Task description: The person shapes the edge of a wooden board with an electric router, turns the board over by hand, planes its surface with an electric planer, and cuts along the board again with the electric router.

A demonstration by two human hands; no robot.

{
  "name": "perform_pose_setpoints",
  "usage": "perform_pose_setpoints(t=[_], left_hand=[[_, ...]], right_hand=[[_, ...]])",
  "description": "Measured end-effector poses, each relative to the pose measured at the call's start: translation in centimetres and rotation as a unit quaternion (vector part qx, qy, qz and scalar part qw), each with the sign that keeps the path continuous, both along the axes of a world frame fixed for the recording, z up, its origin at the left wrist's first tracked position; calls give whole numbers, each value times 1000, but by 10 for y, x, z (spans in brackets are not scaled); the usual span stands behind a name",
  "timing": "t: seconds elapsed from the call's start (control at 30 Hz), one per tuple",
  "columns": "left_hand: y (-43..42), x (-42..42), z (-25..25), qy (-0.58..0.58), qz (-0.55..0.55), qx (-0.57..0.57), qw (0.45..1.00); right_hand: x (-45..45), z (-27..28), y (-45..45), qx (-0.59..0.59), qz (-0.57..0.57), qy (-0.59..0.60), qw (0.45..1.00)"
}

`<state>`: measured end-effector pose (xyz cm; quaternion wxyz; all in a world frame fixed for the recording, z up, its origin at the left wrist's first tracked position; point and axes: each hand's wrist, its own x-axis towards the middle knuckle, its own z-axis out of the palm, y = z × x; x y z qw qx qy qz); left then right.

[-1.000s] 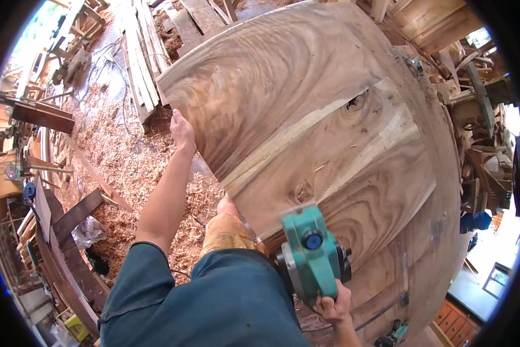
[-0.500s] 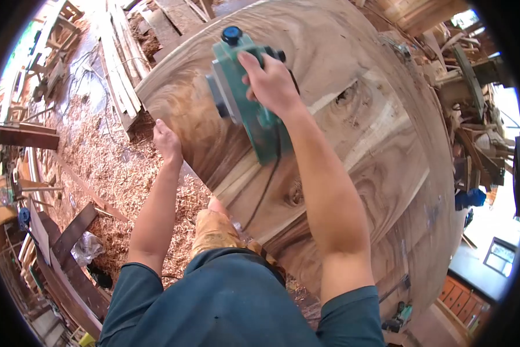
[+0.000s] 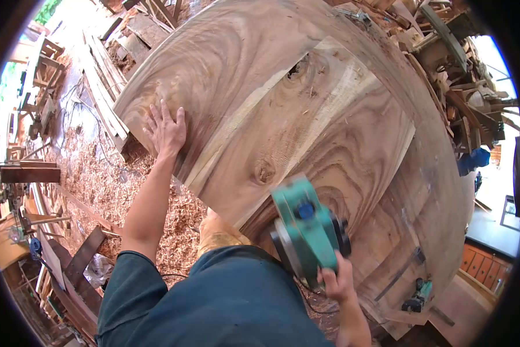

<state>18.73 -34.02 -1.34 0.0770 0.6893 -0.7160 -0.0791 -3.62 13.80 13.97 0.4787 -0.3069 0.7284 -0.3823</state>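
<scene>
My right hand [image 3: 340, 279] is wrapped around the rear handle of a green electric hand planer [image 3: 299, 194], which has a blue knob and is slightly blurred. The planer is at the near side of a broad wooden slab [image 3: 245, 63], close to my body. Flat on the slab's left part rests my left hand [image 3: 168, 132], its fingers spread and nothing in it. Swirling grain, pale bands and two dark knots mark the wood. A dark cord runs below the planer.
Wood shavings [image 3: 124, 199] cover the floor at left, with long boards [image 3: 101, 87] beside the slab. A smaller green power tool [image 3: 420, 294] and a dark straight bar [image 3: 400, 273] lie at the lower right. Piled wood scraps [image 3: 462, 98] stand beyond the right edge.
My right hand has brought the planer from the slab's far side back toward my body. My left hand, formerly raised near the left edge, now lies spread on the wood.
</scene>
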Motion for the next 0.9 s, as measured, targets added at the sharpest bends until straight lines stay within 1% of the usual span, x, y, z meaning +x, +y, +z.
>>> perform_pose_setpoints(t=[0.07,0.17,0.23,0.37,0.4,0.47,0.5,0.53,0.57,0.6,0.67,0.7,0.8,0.87,0.9], left_hand=[[0,-2,1,-16,2,1,1000],[-1,-3,-2,-22,1,-3,1000],[-2,-1,-6,-27,-1,-8,1000],[0,-3,-4,-37,-3,-10,999],[0,-3,-3,-35,-4,-9,999],[1,-5,0,-31,-4,-6,999],[1,-5,0,-29,-1,-6,1000],[0,-6,1,-27,0,-7,1000],[1,-5,2,-26,0,-6,1000],[2,-5,2,-22,2,-10,1000],[0,-4,1,-25,-1,-17,1000],[0,-3,0,-26,-3,-20,999],[-4,1,-7,-30,-5,-28,999],[-4,0,-7,-32,-2,-30,999],[-1,0,-6,-33,0,-26,999]], right_hand=[[3,-13,73,-15,0,43,999],[6,-16,90,13,-6,53,999],[2,-16,66,7,-3,37,999],[-11,-9,-48,-13,-9,20,1000],[-15,-5,-86,-40,-13,21,999],[-27,-7,-165,-89,-16,61,994],[-33,-15,-204,-135,-29,63,988],[-42,-19,-245,-149,-33,61,986],[-53,-23,-287,-172,-28,93,980],[-63,-37,-328,-211,-28,95,973],[-79,-37,-389,-191,-25,47,980],[-82,-36,-401,-175,-25,20,984],[-83,-35,-385,-137,-37,25,990],[-76,-22,-334,-134,-37,22,990],[-74,-28,-303,-134,-34,58,989]])
